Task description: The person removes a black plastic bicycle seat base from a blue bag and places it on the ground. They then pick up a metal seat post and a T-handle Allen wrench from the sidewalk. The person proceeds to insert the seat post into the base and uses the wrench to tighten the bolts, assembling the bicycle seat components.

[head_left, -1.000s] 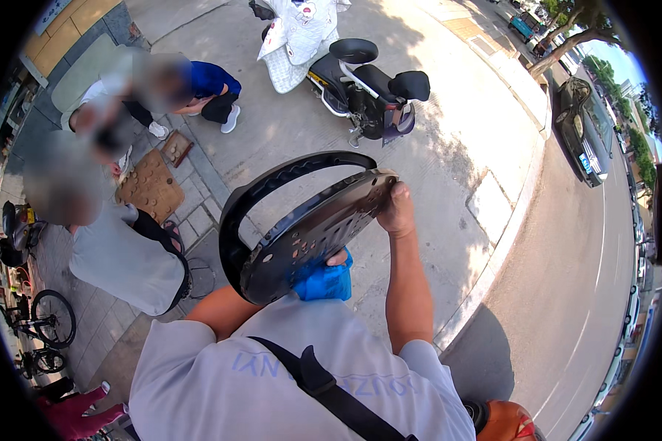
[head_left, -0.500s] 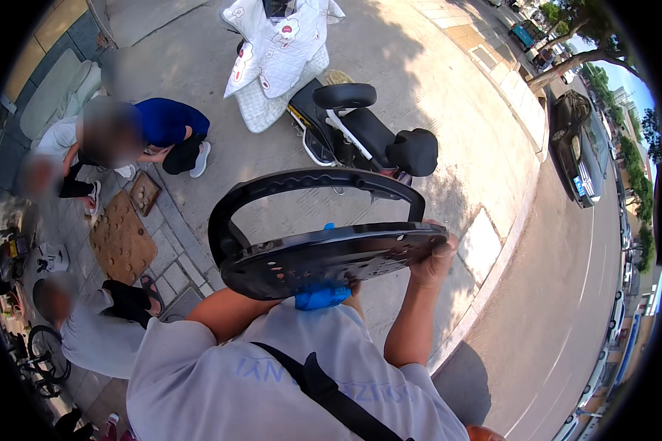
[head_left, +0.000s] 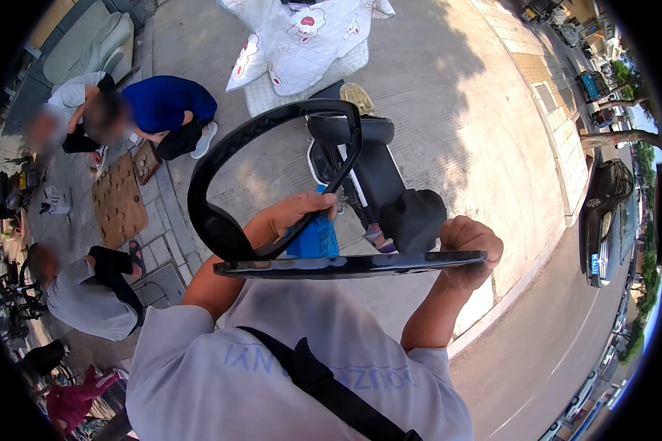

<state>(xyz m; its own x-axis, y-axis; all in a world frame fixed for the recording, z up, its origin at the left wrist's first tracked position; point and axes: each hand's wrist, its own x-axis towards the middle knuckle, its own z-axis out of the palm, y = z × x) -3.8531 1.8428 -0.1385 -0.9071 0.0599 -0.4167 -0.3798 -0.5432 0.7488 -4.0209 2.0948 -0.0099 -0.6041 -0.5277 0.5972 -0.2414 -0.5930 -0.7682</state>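
Note:
A black round plate [head_left: 360,266] is held edge-on in front of my chest. A thick curved black frame [head_left: 202,173] rises from its left end. My right hand [head_left: 472,251] is closed around the plate's right edge. My left hand [head_left: 294,214] pinches a thin arm of the curved frame between thumb and fingers. A bright blue piece of cloth or plastic [head_left: 320,239] hangs just under the left hand, partly hidden by the plate. Whether my left hand also grips it, I cannot make out.
A scooter [head_left: 375,173] with a white quilted cover [head_left: 301,44] stands just ahead. At left, people crouch or sit around a brown board [head_left: 119,200] with round pieces on it. A dark car [head_left: 607,213] is on the road at right, past the kerb.
The plate has tilted from showing its perforated face to edge-on, and the curved frame has swung upright. My left hand has come into sight on the frame. My view has shifted slightly.

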